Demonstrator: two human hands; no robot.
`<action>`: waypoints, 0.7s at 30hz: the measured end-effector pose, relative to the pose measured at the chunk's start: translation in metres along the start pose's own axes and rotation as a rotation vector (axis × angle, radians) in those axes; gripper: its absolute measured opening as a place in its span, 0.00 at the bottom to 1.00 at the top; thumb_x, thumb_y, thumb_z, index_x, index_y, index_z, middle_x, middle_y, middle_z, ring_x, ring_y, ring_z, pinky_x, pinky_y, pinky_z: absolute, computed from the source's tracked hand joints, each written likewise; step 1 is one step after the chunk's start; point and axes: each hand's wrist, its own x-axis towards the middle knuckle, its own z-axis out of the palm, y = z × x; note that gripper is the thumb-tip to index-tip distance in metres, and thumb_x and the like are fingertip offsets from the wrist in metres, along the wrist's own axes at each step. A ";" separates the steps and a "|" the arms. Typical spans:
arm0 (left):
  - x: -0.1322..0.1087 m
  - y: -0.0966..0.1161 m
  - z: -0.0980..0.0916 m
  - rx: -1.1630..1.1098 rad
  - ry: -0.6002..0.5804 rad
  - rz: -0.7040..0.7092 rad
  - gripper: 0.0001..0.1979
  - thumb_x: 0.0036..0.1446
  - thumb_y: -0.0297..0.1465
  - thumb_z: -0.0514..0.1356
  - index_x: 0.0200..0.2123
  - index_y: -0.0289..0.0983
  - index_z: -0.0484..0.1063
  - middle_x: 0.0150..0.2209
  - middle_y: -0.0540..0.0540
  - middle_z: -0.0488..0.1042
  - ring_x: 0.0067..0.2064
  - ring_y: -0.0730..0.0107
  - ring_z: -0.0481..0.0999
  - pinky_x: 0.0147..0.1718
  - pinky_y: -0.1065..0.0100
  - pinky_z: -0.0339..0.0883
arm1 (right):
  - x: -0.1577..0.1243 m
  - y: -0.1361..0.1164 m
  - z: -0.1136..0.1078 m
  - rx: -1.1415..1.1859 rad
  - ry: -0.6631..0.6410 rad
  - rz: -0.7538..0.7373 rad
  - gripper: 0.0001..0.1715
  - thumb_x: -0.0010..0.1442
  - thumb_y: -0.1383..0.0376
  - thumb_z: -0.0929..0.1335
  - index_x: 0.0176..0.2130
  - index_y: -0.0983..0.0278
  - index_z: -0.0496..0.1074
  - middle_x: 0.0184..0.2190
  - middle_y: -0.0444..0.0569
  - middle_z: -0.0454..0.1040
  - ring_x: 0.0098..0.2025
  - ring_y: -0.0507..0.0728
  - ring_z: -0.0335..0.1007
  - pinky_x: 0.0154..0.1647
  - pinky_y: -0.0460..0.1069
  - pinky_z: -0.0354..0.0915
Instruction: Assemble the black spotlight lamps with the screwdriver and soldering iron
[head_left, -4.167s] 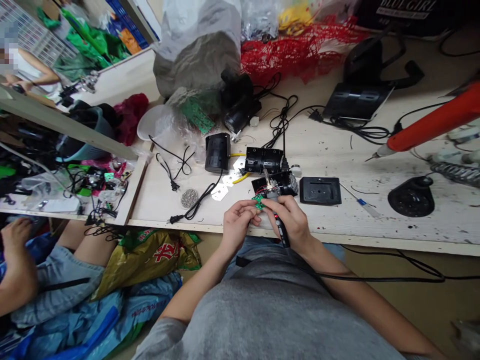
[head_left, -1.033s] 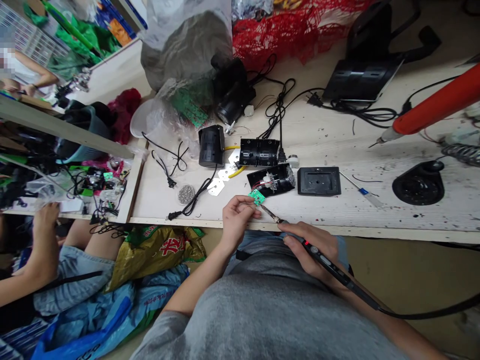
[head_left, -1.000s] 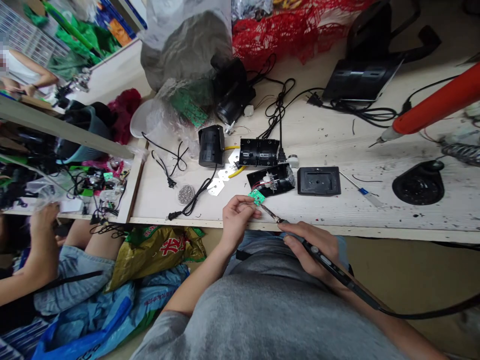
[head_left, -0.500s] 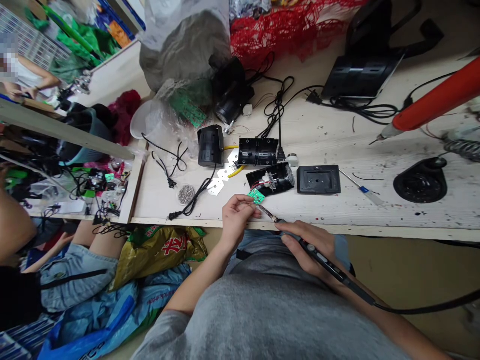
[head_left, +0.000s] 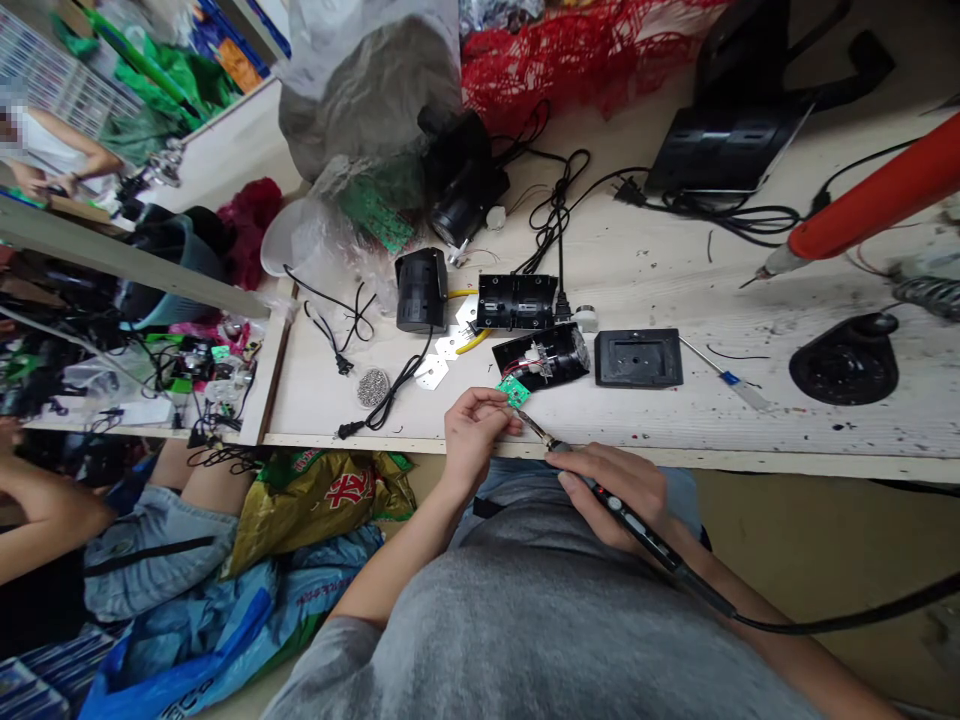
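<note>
Head view puts the left hand (head_left: 474, 440) at the centre, its grip pressed together, thumb and fingertips pinching the edge of a small green circuit board (head_left: 514, 393) that is held in the air over the front of the tabletop (head_left: 660, 270). The right hand (head_left: 619, 490) closes in a pen-like grip around a slim black soldering iron (head_left: 626, 522), and its thin metal tip (head_left: 534, 428) points up at the board's lower edge, so close that whether they touch is too small to tell. A black rubber cord (head_left: 825, 628) runs from the iron off to the right. Just beyond the board sits an opened black plastic housing (head_left: 540, 358) with fine wires inside, beside a flat black rectangular plate (head_left: 638, 358). Further back lie a second black housing half (head_left: 516, 302), a black cylindrical casing (head_left: 421, 290) and punched silver metal plates (head_left: 448, 350). To the right are a blue-handled screwdriver (head_left: 726, 382), a round black base (head_left: 844, 368) and a large orange-red pointed tool (head_left: 874, 205). Another person's forearm (head_left: 45, 520) shows at the lower left, apart from this work.
</note>
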 end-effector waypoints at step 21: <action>0.001 -0.001 0.001 -0.006 0.017 0.013 0.11 0.36 0.29 0.67 0.27 0.36 0.73 0.20 0.53 0.75 0.20 0.73 0.75 0.22 0.72 0.71 | -0.012 0.001 -0.007 -0.104 0.083 -0.056 0.17 0.64 0.72 0.67 0.50 0.60 0.75 0.29 0.45 0.76 0.27 0.51 0.73 0.28 0.46 0.71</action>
